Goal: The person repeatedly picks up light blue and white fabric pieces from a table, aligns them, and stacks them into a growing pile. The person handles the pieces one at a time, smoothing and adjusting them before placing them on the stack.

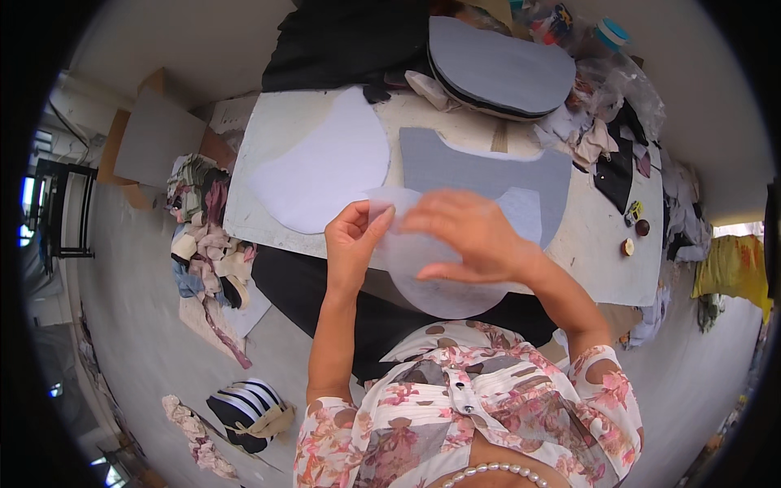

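My left hand (352, 241) is closed in a pinch on the upper left edge of a thin, see-through white sheet (455, 297) with a rounded outline. The sheet hangs over the near edge of the table. Over its upper right part is my right hand (465, 236), blurred by motion, its thumb apart from the stretched fingers. Whether it touches the sheet I cannot tell. Beyond my left hand lies a larger white cut piece (325, 175) with a curved edge. A grey cut piece (480, 171) lies past my right hand, with a small pale piece (521, 213) on it.
A stack of grey-topped rounded pieces (500, 65) sits at the back of the white table (610, 272), beside black cloth (350, 45). Scraps and plastic bags (606, 89) crowd the far right. Cloth scraps (213, 260) hang at the left; a striped bundle (250, 415) rests on the floor.
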Tool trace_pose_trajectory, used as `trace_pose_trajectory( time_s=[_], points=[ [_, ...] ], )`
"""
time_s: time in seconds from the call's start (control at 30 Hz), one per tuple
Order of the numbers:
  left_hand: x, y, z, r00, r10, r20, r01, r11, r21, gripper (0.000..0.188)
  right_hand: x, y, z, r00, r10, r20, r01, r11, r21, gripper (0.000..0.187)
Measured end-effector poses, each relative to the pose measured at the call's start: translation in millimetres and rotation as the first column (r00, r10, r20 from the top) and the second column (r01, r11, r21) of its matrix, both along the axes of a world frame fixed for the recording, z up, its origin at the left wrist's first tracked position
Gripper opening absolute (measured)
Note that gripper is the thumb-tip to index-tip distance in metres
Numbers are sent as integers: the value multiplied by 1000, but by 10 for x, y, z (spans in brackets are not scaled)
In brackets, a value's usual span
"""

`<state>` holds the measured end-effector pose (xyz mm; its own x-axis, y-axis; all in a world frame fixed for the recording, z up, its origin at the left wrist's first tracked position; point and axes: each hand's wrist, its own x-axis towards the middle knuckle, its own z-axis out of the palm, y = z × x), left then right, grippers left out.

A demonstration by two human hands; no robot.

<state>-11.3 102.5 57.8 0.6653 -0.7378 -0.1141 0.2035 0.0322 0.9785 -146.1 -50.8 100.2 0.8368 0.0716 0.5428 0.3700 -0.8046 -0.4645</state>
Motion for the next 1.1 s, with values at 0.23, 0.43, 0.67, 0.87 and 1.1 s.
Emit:
trace_pose_trajectory(
  time_s=[0.23, 0.43, 0.67, 0.87, 1.1],
  points=[
    [-55, 164, 305, 961, 69, 269, -6, 974, -226, 14, -386, -629, -139, 845, 29, -534, 116, 964, 237, 35],
    [-40, 179, 448, 996, 73, -49, -82, 973, -217, 19, -1319, -868, 95, 860, -101, -501, 342, 842, 417, 16],
    [87, -508, -8, 996, 83, 16, -82, 995, -51, 16, -1485, -1142, -206, 817, -359, -451, 575, 448, 685, 16],
    [222, -841, -323, 990, 35, 133, -53, 989, 138, 19, -1473, -1269, -645, 733, -451, -510, 671, 355, 651, 17],
    [297, -1128, -529, 786, 78, 613, -260, 942, 213, 22, -1400, -1353, -939, 608, -646, -461, 785, 402, 472, 20]
  ],
)
